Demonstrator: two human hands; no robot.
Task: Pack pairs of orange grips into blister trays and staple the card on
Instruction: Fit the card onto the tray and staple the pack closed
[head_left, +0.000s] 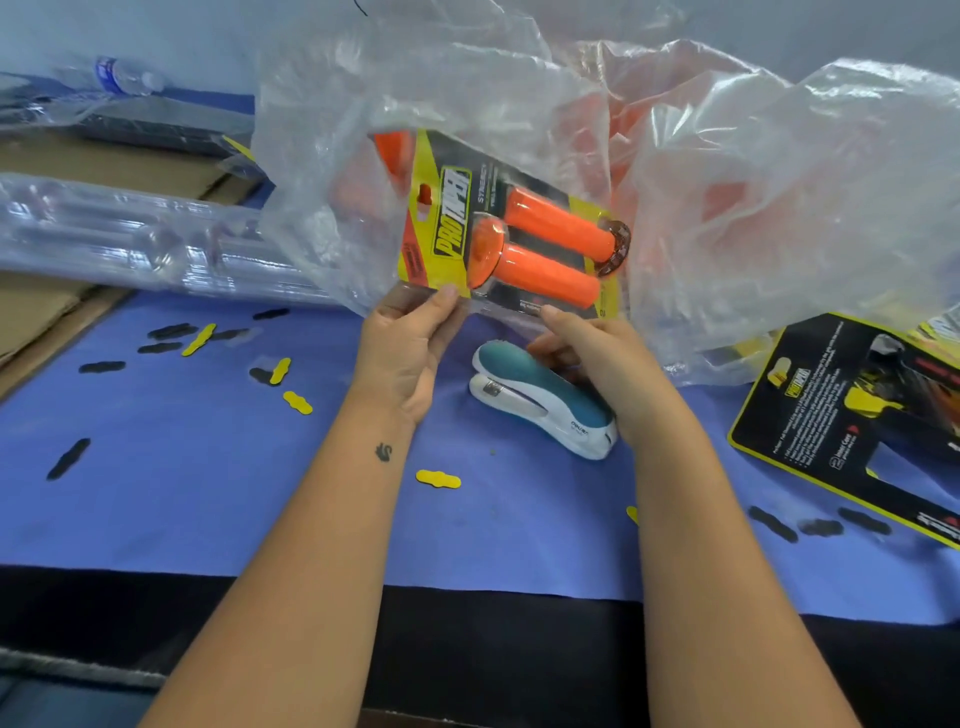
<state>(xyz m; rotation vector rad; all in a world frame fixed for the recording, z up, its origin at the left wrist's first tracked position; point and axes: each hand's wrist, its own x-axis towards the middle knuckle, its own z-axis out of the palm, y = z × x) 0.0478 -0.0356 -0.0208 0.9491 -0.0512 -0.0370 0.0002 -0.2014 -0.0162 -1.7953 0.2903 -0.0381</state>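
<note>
A blister pack (519, 234) with a yellow and black card and two orange grips (550, 249) inside is held up above the blue table, tilted. My left hand (410, 343) pinches its lower left corner. My right hand (587, 348) pinches its lower edge near the middle. A teal and white stapler (540, 400) lies on the table just below both hands, untouched. A big clear plastic bag (727, 208) with more orange grips stands right behind the pack.
A stack of clear blister trays (130, 234) lies at the left on cardboard. Printed cards (857, 415) lie at the right edge. Several black and yellow punched scraps (291, 384) dot the blue cloth. A water bottle (130, 75) lies at the far left.
</note>
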